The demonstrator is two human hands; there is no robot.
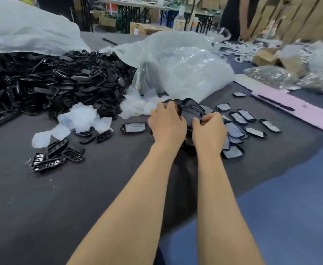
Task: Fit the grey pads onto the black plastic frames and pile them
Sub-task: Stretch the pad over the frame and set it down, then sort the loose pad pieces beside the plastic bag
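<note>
From where I sit, the left hand (166, 125) is curled over the far end of a black frame (190, 113), and the right hand (209, 131) pinches its near edge, thumb and fingers closed tight. I cannot tell whether a grey pad is seated in it, because the hands cover it. My worry is a pad going in skewed, since the pressing point is hidden. Just right of the hands the fitted pieces (239, 118) lie flat and overlapping rather than piled, so a careless wrist could scatter them. Further left, loose frames (58, 155) and translucent white slips (80, 115) sit near the big black heap (42, 83), which could slump and mix everything.
</note>
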